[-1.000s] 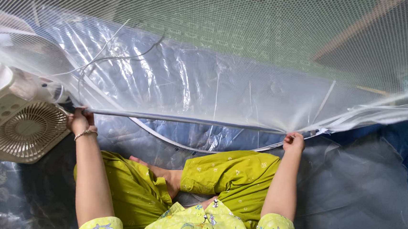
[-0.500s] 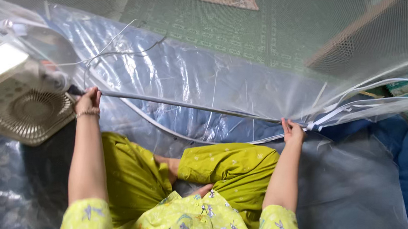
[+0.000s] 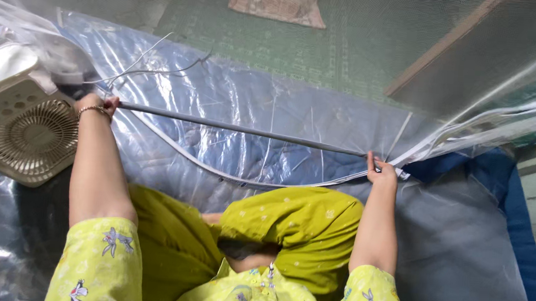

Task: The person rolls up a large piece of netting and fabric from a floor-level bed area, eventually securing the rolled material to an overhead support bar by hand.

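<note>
At the far left, beside the left end of the grey rod [image 3: 238, 128], a cream box fan [image 3: 21, 130] is lying tilted on the plastic-wrapped mattress [image 3: 461, 258]. The left hand [image 3: 95, 104], wearing a thin bracelet, is closing its grip around that end of the rod, and it is now sitting higher and further left than a second ago, when it was lower and nearer the knees. The rod is running slantwise from that hand down to the right hand [image 3: 381, 173], whose grip is pinching the rod's right end together with the white netting [image 3: 324, 60] draped over it. Over the last second the rod has been lifting away from the lap, so the net's edge seems to be getting stretched taut. Below the rod, a white cord [image 3: 173, 156] is curving across the mattress. No packages, labels or signs are showing; only a patterned pinkish mat [image 3: 277, 0] is lying well beyond the rod.
</note>
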